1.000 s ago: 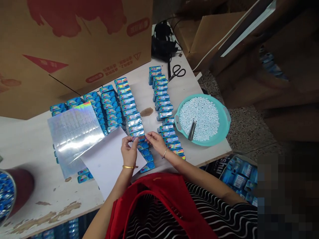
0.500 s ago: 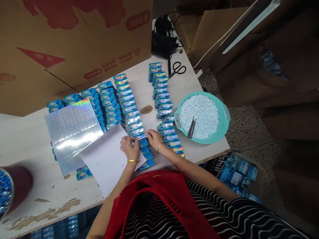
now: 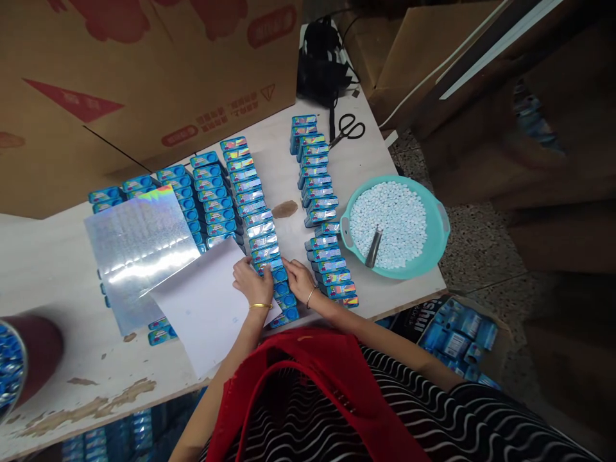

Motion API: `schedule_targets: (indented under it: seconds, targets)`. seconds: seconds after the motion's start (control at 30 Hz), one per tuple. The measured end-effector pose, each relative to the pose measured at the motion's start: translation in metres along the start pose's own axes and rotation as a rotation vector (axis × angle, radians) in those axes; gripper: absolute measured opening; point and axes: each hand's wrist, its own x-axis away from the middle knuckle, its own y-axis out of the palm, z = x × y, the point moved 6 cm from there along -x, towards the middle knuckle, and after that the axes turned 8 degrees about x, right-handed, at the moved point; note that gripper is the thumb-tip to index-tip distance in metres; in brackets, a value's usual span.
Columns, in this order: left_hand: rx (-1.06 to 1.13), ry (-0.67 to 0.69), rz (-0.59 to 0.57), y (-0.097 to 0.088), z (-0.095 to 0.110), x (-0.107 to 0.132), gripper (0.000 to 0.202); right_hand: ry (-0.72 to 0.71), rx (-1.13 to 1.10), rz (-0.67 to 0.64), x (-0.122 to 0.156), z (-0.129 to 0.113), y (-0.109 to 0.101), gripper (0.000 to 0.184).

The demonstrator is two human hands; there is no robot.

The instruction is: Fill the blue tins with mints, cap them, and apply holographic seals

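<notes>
Both my hands press down on one small blue box [image 3: 276,272] in a long row of blue boxes [image 3: 255,212] on the table. My left hand [image 3: 249,283] has its fingers curled over the box's left end. My right hand [image 3: 298,280] has its fingertips on the right end. A second row of blue boxes [image 3: 318,199] runs just right of my right hand. A white backing sheet [image 3: 202,308] lies under my left wrist. A shiny holographic sticker sheet [image 3: 139,247] lies to its left.
A teal bowl [image 3: 436,218] of small white tablets with a metal scoop [image 3: 373,247] sits at the right. Black scissors [image 3: 348,129] lie at the back. A big cardboard carton [image 3: 144,83] stands behind. A box of blue packs [image 3: 457,337] sits on the floor. A red container [image 3: 24,362] stands at left.
My hands came down from holding a sticker strip above the row and now press on a box. The view has shifted slightly.
</notes>
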Motion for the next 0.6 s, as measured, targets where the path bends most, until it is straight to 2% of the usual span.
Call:
schedule_targets:
  seconds: [0.1, 0.17, 0.23, 0.3, 0.37, 0.43, 0.47, 0.53, 0.6]
  targets:
    - [0.016, 0.005, -0.037, -0.001, 0.002, 0.001, 0.037, -0.007, 0.21, -0.138, 0.0, 0.003, 0.005, 0.049]
    - [0.11, 0.075, -0.05, -0.015, 0.005, -0.004, 0.029, 0.004, 0.253, -0.126, -0.006, 0.005, -0.001, 0.049]
    - [0.217, 0.206, 0.029, -0.049, 0.005, -0.017, 0.026, -0.011, 0.207, -0.021, -0.015, 0.001, -0.014, 0.049]
    - [0.248, 0.314, 0.207, -0.1, -0.003, -0.036, 0.028, -0.049, 0.146, 0.113, -0.021, -0.01, -0.032, 0.049]
    - [0.209, 0.294, 0.359, -0.15, -0.024, -0.062, 0.026, -0.114, 0.146, 0.174, -0.023, -0.027, -0.044, 0.047]
    - [0.182, 0.232, 0.469, -0.19, -0.053, -0.088, 0.025, -0.221, 0.23, 0.107, -0.019, -0.048, -0.043, 0.044]
    - [0.154, 0.203, 0.485, -0.202, -0.067, -0.099, 0.023, -0.273, 0.292, 0.038, -0.015, -0.057, -0.037, 0.043]
    - [0.089, 0.096, 0.458, -0.214, -0.098, -0.117, 0.018, -0.334, 0.417, -0.102, -0.005, -0.069, -0.021, 0.043]
    - [0.068, -0.02, 0.369, -0.21, -0.125, -0.125, 0.017, -0.333, 0.52, -0.186, 0.002, -0.072, -0.008, 0.049]
